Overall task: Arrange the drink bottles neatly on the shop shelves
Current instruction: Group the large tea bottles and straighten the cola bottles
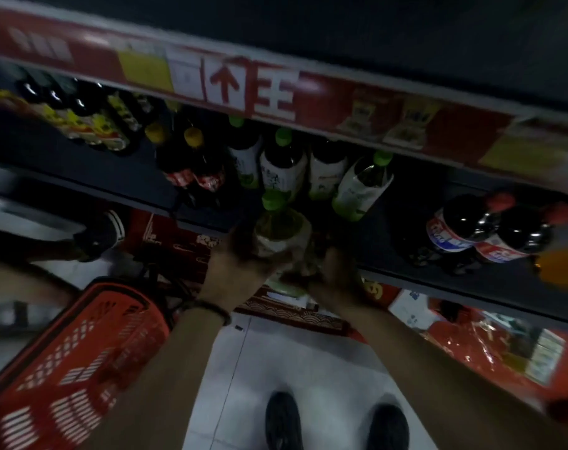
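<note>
A green-capped tea bottle (277, 227) with a pale label stands at the front edge of the dark shelf (438, 280). My left hand (240, 254) wraps its left side and my right hand (333, 274) holds its lower right side. Behind it stand several green-capped bottles (284, 164), and one of these (362, 185) leans to the right. Two yellow-capped dark bottles (195, 164) stand to the left. The picture is dim and blurred.
Two dark cola bottles with red caps (490, 227) stand at the right of the shelf. A red shopping basket (78, 362) sits on the floor at lower left. An upper shelf edge with red price strips (276, 92) overhangs. Another person's shoe (97, 237) is at left.
</note>
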Demonstrator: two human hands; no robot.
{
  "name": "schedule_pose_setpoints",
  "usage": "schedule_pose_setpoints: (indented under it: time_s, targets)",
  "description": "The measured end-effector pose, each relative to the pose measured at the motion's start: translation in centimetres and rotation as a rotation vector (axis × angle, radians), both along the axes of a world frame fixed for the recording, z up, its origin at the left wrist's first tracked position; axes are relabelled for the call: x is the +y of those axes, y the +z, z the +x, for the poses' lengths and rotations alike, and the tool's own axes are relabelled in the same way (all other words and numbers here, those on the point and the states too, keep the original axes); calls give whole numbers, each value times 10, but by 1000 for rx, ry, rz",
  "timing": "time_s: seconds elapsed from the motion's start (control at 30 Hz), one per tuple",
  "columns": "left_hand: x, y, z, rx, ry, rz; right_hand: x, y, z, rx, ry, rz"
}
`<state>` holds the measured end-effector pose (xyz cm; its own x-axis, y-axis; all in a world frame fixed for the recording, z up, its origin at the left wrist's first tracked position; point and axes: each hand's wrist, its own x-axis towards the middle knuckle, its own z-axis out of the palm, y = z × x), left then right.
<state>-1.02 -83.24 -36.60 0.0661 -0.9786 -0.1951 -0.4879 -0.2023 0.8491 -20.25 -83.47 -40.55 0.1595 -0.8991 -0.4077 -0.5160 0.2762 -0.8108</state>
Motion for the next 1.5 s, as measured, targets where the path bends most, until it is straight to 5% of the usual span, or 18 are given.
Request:
schedule_pose_setpoints:
  time_s: [0.13,0.27,0.43,0.73,1.07,1.2,1.5]
  targets:
    - [50,57,11,325,-171,216,56,97,-24,-96,-87,208]
    - [97,129,-3,628,-237,340,109,206,-49,-268,-76,105]
    - [115,230,-41,773,-268,351,149,308,-81,-108,-138,-44]
    - [76,401,-165,665,-427,152,149,435,-176,22,-383,-382]
    - [55,484,-385,509,-378,0,129,475,-319,295,-828,-751]
    - [34,486,-480,364,-353,-112,120,468,-381,454,-765,-893]
    - [-20,469,-596,346,-828,-71,118,446,-546,122,-545,-652]
